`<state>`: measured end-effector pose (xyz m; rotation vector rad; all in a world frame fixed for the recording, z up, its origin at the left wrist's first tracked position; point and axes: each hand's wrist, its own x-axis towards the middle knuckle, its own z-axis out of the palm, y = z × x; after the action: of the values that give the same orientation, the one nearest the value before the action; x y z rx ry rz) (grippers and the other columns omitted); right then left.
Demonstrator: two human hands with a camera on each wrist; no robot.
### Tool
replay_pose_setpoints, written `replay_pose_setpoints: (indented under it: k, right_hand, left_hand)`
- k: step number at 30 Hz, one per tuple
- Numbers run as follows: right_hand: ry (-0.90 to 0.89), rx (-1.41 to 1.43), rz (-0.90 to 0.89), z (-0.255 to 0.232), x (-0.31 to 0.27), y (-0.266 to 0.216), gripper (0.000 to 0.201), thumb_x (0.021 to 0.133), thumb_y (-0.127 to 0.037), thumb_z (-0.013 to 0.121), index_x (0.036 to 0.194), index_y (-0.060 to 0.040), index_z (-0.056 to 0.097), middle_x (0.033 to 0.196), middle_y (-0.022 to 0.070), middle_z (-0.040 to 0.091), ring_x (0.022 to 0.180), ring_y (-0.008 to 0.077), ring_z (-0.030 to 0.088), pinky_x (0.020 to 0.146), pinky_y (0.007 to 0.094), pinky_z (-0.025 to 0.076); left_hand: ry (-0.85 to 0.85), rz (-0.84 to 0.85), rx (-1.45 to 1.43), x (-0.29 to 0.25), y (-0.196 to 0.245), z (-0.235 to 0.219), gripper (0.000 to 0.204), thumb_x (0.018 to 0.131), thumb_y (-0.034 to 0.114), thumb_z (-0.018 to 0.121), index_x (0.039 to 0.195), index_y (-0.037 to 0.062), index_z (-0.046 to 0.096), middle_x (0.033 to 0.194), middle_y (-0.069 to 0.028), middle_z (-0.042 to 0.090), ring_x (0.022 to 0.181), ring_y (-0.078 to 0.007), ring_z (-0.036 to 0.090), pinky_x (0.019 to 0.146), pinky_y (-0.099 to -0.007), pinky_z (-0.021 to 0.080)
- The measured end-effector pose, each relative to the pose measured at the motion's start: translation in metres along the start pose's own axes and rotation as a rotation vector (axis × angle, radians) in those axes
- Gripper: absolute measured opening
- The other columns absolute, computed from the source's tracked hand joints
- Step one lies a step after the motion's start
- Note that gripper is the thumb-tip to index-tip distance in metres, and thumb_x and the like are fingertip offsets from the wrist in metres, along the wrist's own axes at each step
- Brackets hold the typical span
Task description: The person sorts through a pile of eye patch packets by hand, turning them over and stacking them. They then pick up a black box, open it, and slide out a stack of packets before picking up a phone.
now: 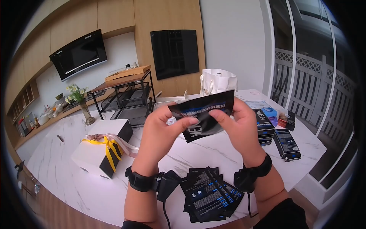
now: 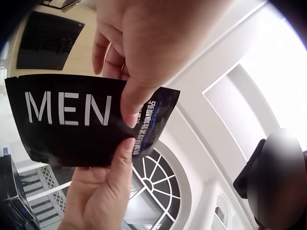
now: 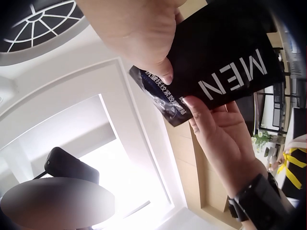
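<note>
Both hands hold up a black eye patch sachet (image 1: 207, 128) over the table, tilted, with "MEN" in large white letters (image 2: 68, 109). My left hand (image 1: 159, 128) pinches one side, its thumb lying on the printed front. On the other side my right hand (image 1: 244, 124) pinches it the same way, both thumbs pointing inward. In the left wrist view the two thumbs come close together near the small print. The fingers behind the sachet are mostly hidden. Below the hands, a pile of similar black sachets (image 1: 209, 194) lies spread at the table's near edge.
A white box (image 1: 93, 156) with yellow ribbon stands left, near a flower vase (image 1: 85, 108). Stacked black boxes (image 1: 265, 131) and a single black box (image 1: 286, 145) are on the right. A white paper bag (image 1: 221, 80) and a dark rack (image 1: 127, 99) stand behind.
</note>
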<state>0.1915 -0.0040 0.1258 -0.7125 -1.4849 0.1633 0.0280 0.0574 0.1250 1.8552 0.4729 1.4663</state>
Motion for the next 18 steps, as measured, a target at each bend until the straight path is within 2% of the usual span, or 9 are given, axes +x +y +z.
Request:
replay_pose_setpoints:
  k: [2, 4, 5, 7, 8, 12, 15, 16, 18]
  right_hand:
    - [0.016, 0.098, 0.042, -0.001, -0.001, 0.004, 0.017, 0.08, -0.008, 0.062, 0.095, 0.0007, 0.058, 0.085, 0.004, 0.061, 0.076, 0.0076, 0.055, 0.068, 0.0212, 0.045]
    - [0.044, 0.202, 0.086, 0.002, -0.003, 0.002, 0.017, 0.08, -0.009, 0.062, 0.095, 0.0004, 0.058, 0.086, 0.0038, 0.061, 0.077, 0.0073, 0.055, 0.069, 0.0214, 0.045]
    - [0.0, 0.102, 0.091, 0.001, -0.004, 0.002, 0.018, 0.079, -0.01, 0.063, 0.094, 0.0002, 0.058, 0.085, 0.0041, 0.061, 0.077, 0.0083, 0.055, 0.069, 0.0227, 0.045]
    - [-0.168, -0.07, -0.021, 0.001, -0.004, 0.0, 0.019, 0.078, -0.01, 0.064, 0.093, 0.0002, 0.058, 0.084, 0.0046, 0.06, 0.076, 0.0099, 0.056, 0.069, 0.0238, 0.045]
    - [-0.202, -0.091, 0.023, 0.0, -0.007, -0.003, 0.021, 0.077, -0.01, 0.065, 0.094, 0.0005, 0.057, 0.084, 0.0052, 0.061, 0.076, 0.0111, 0.056, 0.069, 0.0243, 0.045]
    - [-0.122, -0.05, 0.162, 0.005, -0.003, -0.003, 0.025, 0.078, -0.01, 0.063, 0.099, 0.0006, 0.055, 0.086, 0.0055, 0.061, 0.077, 0.0101, 0.056, 0.07, 0.0238, 0.045]
    - [-0.053, -0.041, 0.131, 0.003, -0.003, 0.003, 0.025, 0.08, -0.01, 0.062, 0.101, 0.0002, 0.055, 0.086, 0.0055, 0.061, 0.078, 0.0094, 0.056, 0.071, 0.0235, 0.045]
    - [-0.013, -0.005, 0.087, 0.003, -0.003, 0.008, 0.025, 0.081, -0.01, 0.061, 0.102, 0.0008, 0.054, 0.087, 0.0054, 0.061, 0.08, 0.0093, 0.056, 0.071, 0.0232, 0.045]
    - [0.021, 0.161, 0.139, 0.004, -0.002, 0.009, 0.027, 0.083, -0.011, 0.058, 0.106, 0.0021, 0.051, 0.091, 0.0055, 0.06, 0.081, 0.0105, 0.055, 0.073, 0.0237, 0.044]
  left_hand:
    - [-0.078, 0.114, 0.06, -0.002, 0.003, 0.004, 0.016, 0.074, 0.01, 0.068, 0.088, 0.0033, 0.064, 0.077, 0.001, 0.061, 0.07, -0.0052, 0.052, 0.062, -0.0196, 0.043]
    - [-0.032, 0.058, -0.023, -0.001, 0.001, 0.008, 0.016, 0.075, 0.01, 0.067, 0.088, 0.0033, 0.063, 0.078, 0.0009, 0.061, 0.07, -0.0051, 0.053, 0.062, -0.0194, 0.043]
    - [0.014, 0.003, -0.104, 0.0, -0.001, 0.008, 0.016, 0.075, 0.01, 0.067, 0.089, 0.0033, 0.063, 0.078, 0.0007, 0.061, 0.07, -0.0049, 0.053, 0.062, -0.0192, 0.043]
    - [0.029, 0.044, -0.082, 0.003, -0.001, 0.006, 0.016, 0.076, 0.01, 0.067, 0.09, 0.0029, 0.063, 0.08, 0.0003, 0.062, 0.07, -0.005, 0.054, 0.063, -0.0192, 0.043]
    - [0.052, 0.054, -0.089, 0.003, -0.001, 0.006, 0.017, 0.076, 0.01, 0.066, 0.091, 0.0024, 0.062, 0.081, -0.0002, 0.062, 0.071, -0.0053, 0.054, 0.063, -0.0192, 0.044]
    - [0.089, 0.076, -0.149, 0.002, 0.004, 0.007, 0.021, 0.078, 0.01, 0.066, 0.095, 0.0005, 0.059, 0.083, -0.0019, 0.063, 0.077, -0.0073, 0.056, 0.068, -0.0204, 0.044]
    - [0.073, 0.075, -0.179, 0.003, 0.002, 0.009, 0.021, 0.077, 0.011, 0.066, 0.094, 0.001, 0.059, 0.086, -0.0025, 0.062, 0.081, -0.0081, 0.056, 0.073, -0.0219, 0.044]
    - [0.05, 0.065, -0.173, 0.004, 0.0, 0.011, 0.021, 0.077, 0.012, 0.067, 0.093, 0.001, 0.059, 0.085, -0.0021, 0.061, 0.081, -0.0081, 0.055, 0.073, -0.022, 0.044]
    - [0.02, 0.025, -0.095, 0.004, -0.002, 0.012, 0.02, 0.077, 0.013, 0.066, 0.091, 0.0014, 0.059, 0.081, -0.0006, 0.06, 0.077, -0.0076, 0.054, 0.071, -0.0216, 0.043]
